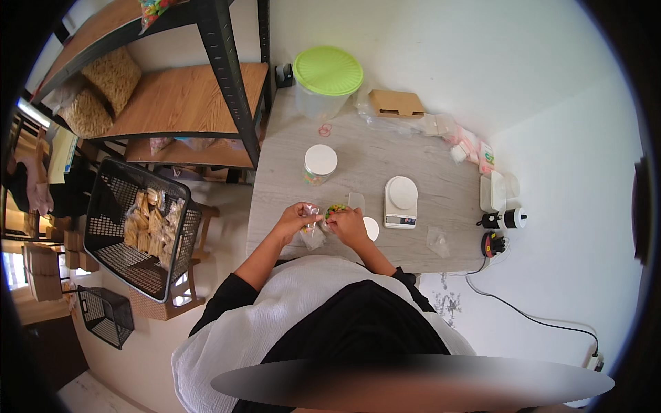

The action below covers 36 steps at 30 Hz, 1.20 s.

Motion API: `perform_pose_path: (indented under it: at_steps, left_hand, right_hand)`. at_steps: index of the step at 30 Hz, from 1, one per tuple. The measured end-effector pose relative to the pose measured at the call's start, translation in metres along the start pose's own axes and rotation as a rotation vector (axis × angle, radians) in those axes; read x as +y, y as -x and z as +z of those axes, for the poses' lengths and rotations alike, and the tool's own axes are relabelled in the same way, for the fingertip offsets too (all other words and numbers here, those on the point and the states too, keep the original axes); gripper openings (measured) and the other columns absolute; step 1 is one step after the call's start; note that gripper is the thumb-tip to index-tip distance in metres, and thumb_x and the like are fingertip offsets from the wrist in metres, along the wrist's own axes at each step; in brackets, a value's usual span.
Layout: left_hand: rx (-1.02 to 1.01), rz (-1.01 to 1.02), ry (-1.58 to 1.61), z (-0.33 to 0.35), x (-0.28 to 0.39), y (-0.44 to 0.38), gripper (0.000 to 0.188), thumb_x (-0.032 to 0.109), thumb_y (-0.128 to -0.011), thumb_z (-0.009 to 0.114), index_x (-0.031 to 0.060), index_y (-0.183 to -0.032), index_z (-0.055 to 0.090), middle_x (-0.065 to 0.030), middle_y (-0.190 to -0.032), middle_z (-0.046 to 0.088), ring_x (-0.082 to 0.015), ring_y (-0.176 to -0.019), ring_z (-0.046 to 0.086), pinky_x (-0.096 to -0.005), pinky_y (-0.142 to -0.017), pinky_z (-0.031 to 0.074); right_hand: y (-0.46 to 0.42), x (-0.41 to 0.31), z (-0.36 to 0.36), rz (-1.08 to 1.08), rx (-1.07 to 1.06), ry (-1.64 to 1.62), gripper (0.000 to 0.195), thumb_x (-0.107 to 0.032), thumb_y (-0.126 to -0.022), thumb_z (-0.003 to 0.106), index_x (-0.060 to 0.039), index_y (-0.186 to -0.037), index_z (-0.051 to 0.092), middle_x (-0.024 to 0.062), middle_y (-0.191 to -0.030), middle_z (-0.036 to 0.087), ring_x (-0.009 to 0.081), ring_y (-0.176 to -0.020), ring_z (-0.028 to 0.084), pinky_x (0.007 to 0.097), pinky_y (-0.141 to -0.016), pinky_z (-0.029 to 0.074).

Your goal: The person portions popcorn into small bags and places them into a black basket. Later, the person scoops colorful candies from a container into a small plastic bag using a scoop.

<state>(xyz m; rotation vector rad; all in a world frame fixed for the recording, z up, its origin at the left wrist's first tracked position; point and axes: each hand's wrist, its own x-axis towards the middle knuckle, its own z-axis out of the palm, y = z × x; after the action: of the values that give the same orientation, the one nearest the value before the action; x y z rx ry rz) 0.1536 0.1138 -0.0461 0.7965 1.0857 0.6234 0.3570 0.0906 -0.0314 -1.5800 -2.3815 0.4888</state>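
Note:
My left hand (295, 221) holds a small clear plastic bag (311, 211) by its upper part. Close beside it, my right hand (348, 226) reaches with its fingertips to the mouth of a jar of colourful candies (336, 208); the fingers hide part of the jar. A white round lid (371, 228) lies by my right wrist. More clear plastic bags (313, 239) lie below my hands. Farther back stands a jar with a white lid (320, 160). To the right is a white digital kitchen scale (400, 202).
A tub with a green lid (328, 71), a cardboard box (396, 104) and plastic packets line the wall. Clear bags (438, 241) lie right of the scale. A black plastic basket (139, 227) with bagged snacks stands left, below metal-framed shelves (181, 98). Another person is at far left.

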Motion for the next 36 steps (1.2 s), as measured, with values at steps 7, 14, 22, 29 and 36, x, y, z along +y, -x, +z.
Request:
perform_pose_path:
  at_steps: [7,14,22,29,36]
  left_hand:
    - [0.017,-0.049,0.116,-0.011,-0.009,-0.008,0.029,0.017,-0.089,0.068,0.0037,-0.113,0.059,-0.0045,-0.098,0.065,-0.0129,-0.084,0.061,-0.028,-0.071,0.05]
    - [0.03,-0.047,0.258,-0.011,0.0,-0.003,0.026,0.018,-0.093,0.064,0.002,-0.112,0.06,-0.0052,-0.096,0.066,-0.0138,-0.086,0.063,-0.03,-0.075,0.052]
    - [0.019,0.008,0.144,-0.012,0.008,-0.004,0.02,0.02,-0.092,0.066,0.0015,-0.101,0.066,-0.003,-0.089,0.067,-0.0112,-0.079,0.062,-0.0265,-0.07,0.052]
    - [0.008,0.039,0.165,-0.008,0.006,-0.004,0.023,0.021,-0.091,0.067,0.0009,-0.102,0.068,-0.0051,-0.092,0.069,-0.0112,-0.078,0.062,-0.0256,-0.067,0.05]
    - [0.035,0.056,0.149,0.004,0.011,0.005,0.019,0.012,-0.087,0.071,-0.0017,-0.101,0.068,-0.0075,-0.094,0.07,-0.0113,-0.079,0.063,-0.0245,-0.068,0.05]
  right_hand:
    - [-0.005,-0.01,0.006,-0.013,-0.029,-0.061,0.01,-0.017,-0.077,0.069,-0.0165,-0.087,0.072,0.0019,-0.085,0.071,0.0234,-0.087,0.062,0.0421,-0.075,0.038]
    - [-0.009,-0.014,0.0,0.021,-0.036,-0.119,0.005,-0.014,-0.076,0.068,-0.0146,-0.081,0.066,-0.0007,-0.077,0.069,0.0236,-0.084,0.063,0.0429,-0.075,0.038]
    - [-0.008,-0.01,0.006,-0.035,-0.009,-0.096,0.007,-0.013,-0.075,0.068,-0.0139,-0.08,0.064,0.0011,-0.078,0.067,0.0245,-0.086,0.061,0.0428,-0.075,0.038]
    - [-0.007,-0.013,-0.005,-0.077,0.07,-0.166,0.005,-0.011,-0.076,0.067,-0.0115,-0.08,0.064,0.0061,-0.083,0.066,0.0285,-0.085,0.059,0.0428,-0.076,0.04]
    - [-0.006,0.009,-0.032,0.031,0.135,-0.463,0.012,-0.008,-0.077,0.07,-0.0062,-0.088,0.067,0.0102,-0.088,0.067,0.0299,-0.085,0.058,0.0417,-0.075,0.046]
